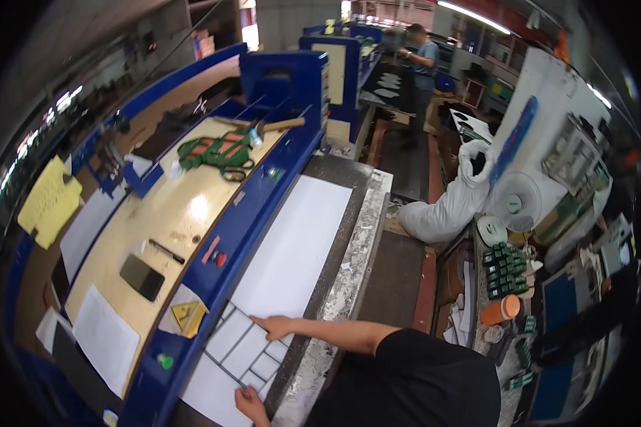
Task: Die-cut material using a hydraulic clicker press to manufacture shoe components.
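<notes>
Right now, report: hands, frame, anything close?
Left hand at grid frame's near edge; right hand at far edge. Frame on white sheet. Blue beam close alongside.

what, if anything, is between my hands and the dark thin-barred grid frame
Nothing visible. Your bare right hand is at the upper edge of the dark thin-barred grid frame, your bare left hand at its lower end; the long white sheet lies under it.

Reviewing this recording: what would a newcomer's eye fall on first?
First, the long white sheet, where the left hand and right hand are at a dark-lined grid frame. Next, the yellow warning triangle on the blue beam to its left. Right of centre, the white sack and, lower down, the orange jar stand out.
</notes>
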A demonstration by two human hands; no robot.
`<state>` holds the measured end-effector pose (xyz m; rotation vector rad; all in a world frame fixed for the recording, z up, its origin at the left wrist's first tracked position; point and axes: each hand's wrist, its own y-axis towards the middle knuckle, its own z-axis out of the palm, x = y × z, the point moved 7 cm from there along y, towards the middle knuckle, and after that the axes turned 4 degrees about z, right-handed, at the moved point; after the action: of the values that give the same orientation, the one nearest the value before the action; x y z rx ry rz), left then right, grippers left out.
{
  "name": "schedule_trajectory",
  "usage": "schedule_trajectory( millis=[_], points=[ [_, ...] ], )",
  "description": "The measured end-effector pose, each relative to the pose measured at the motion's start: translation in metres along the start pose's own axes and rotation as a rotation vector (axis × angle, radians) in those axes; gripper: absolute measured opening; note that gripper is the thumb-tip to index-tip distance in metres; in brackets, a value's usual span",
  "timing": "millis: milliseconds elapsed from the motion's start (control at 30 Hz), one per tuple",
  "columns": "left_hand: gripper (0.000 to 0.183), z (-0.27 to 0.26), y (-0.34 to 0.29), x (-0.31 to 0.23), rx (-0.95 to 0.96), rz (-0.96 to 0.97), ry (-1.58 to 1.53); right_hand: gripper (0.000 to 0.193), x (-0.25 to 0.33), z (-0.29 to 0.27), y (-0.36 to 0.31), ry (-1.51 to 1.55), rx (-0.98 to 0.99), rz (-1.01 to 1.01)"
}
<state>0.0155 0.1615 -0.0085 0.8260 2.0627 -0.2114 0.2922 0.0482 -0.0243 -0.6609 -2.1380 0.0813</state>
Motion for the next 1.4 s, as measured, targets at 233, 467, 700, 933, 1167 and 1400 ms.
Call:
schedule_trajectory(
  millis=[233,467,700,933,1167,1400],
  points=[
    [0.02,-0.003,0.001,-0.034,0.019,0.176,0.033,0.081,-0.01,-0.035,-0.074,0.255,-0.476,-0.037],
    [0.019,-0.008,-0.001,-0.047,0.027,0.107,0.07,0.097,0.025,-0.234,-0.31,-0.565,-1.195,0.275],
    [0.023,-0.008,0.043,-0.03,0.249,-0.02,0.178,0.074,0.026,-0.293,-0.377,-0.326,-1.486,0.198],
    [0.023,0.01,0.057,0.025,0.383,0.068,0.227,0.061,0.009,-0.065,-0.126,0.035,-0.359,0.226],
    [0.022,0.028,0.051,0.009,0.272,-0.001,0.105,0.049,-0.029,0.006,-0.027,-0.176,-0.102,0.094],
    [0.017,-0.081,-0.014,0.056,0.01,-0.274,0.167,0.051,0.086,0.067,-0.008,-0.028,-0.044,-0.228]
  ],
)
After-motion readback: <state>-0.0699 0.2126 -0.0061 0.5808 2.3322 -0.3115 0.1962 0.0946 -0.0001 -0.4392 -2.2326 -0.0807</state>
